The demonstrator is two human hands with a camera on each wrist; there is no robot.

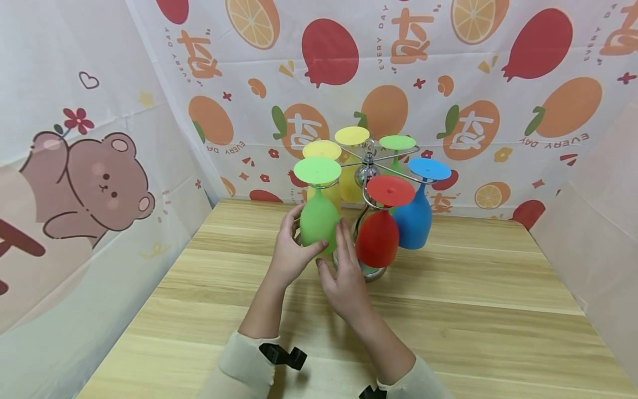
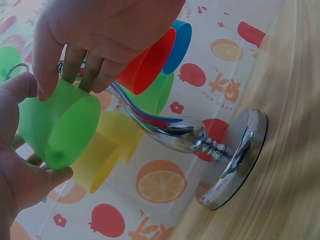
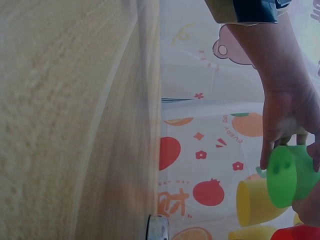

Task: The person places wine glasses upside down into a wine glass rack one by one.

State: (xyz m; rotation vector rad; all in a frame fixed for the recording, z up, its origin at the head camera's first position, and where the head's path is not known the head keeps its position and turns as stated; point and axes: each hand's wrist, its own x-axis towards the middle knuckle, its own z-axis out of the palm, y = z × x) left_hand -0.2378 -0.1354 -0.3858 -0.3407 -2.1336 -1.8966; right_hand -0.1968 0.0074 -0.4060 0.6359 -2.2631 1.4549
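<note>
A green plastic goblet (image 1: 319,219) hangs upside down, its round base up in a loop of the metal rack (image 1: 368,162). My left hand (image 1: 291,252) holds its bowl from the left, thumb across the front near the rim and fingers round the far side. On the bowl's right side rests my right hand (image 1: 344,280), its fingers extended upward. The left wrist view shows the green bowl's open mouth (image 2: 73,132) between both hands. Just right of my right fingers hangs a red goblet (image 1: 377,238).
A blue goblet (image 1: 415,219), a second green one (image 1: 397,143) and two yellow ones (image 1: 351,136) also hang from the rack. Its curved chrome stem ends in a round base (image 2: 237,160) on the wooden table (image 1: 473,310). Printed cloth (image 1: 428,61) hangs behind.
</note>
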